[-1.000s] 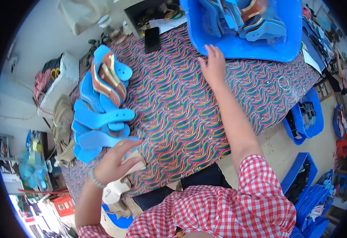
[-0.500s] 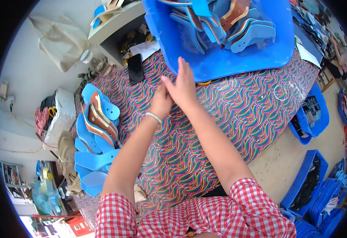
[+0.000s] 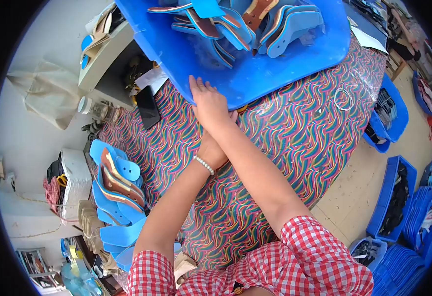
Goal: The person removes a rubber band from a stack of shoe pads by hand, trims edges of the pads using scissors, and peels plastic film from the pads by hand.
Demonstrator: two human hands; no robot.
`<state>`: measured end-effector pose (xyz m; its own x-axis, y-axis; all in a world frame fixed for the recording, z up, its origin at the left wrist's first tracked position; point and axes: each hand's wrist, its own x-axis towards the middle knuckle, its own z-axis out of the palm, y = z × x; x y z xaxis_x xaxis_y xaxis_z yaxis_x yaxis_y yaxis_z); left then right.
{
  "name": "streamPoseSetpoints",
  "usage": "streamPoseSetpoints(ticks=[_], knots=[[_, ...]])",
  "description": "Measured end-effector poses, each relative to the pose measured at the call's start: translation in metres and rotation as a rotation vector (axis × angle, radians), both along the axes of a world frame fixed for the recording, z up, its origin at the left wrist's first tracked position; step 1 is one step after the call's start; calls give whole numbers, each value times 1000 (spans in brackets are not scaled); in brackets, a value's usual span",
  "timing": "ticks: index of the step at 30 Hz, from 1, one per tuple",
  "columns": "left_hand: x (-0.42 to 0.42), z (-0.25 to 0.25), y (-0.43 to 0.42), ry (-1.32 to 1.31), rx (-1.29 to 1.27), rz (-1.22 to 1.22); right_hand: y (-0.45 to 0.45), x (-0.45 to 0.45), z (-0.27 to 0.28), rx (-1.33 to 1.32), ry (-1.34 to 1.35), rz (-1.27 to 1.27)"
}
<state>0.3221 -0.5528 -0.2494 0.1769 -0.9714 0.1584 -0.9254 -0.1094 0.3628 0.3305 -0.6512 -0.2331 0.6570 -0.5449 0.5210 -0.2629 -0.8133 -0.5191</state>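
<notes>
My right hand lies across my left hand, its fingers stretched out beside the near corner of a blue plastic tub. It holds nothing that I can see. Under it, my left hand is largely covered, with a beaded bracelet at its wrist. A fingertip or two pokes out by my right wrist; the other left fingers are hidden. Inside the tub lie several blue and brown shaped insoles. More such insoles are heaped on the table to the left of my left forearm.
A patterned cloth under clear plastic covers the table. On it are a black phone, a jar and a loop of pale cord. Blue bins with dark pieces stand on the floor at right.
My right hand has crossed over the left, covering most of it; before, both hands met side by side with fingers raised. The whole view has shifted and turned slightly.
</notes>
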Motion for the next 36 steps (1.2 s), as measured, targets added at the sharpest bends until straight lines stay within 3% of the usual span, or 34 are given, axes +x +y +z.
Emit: streamPoseSetpoints(ticks=[4, 6, 9, 11, 13, 17, 21, 22, 23, 26, 28, 30, 36], knots=[[-2, -23, -22, -156, -71, 56, 0, -10, 12, 29, 14, 14], [-1, -14, -15, -100, -57, 51, 1, -12, 12, 40, 20, 23], [-14, 9, 40, -230, 7, 100, -2, -10, 14, 51, 25, 26], [-38, 22, 90, -60, 45, 122, -2, -7, 7, 49, 35, 40], [-81, 37, 141, -26, 254, 201, -1, -3, -1, 53, 18, 39], [-154, 46, 208, 103, 148, 227, -3, 4, -27, 59, -120, 70], [-207, 57, 257, 274, 32, 307, -11, -6, -12, 147, 55, 227], [-217, 59, 268, 316, -34, 285, -22, -1, -31, -224, -44, 141], [-228, 60, 285, 375, -54, 347, -20, -14, -24, -256, -15, 148], [-248, 72, 338, 444, -152, 529, 60, -104, 17, -53, -65, 529], [-257, 73, 379, 490, -199, 715, 111, -161, 14, 39, 163, 780], [-255, 70, 410, 372, -207, 855, 136, -200, -10, -170, 493, 828], [-214, 46, 444, 25, -77, 839, 134, -249, -24, -186, 493, 573]])
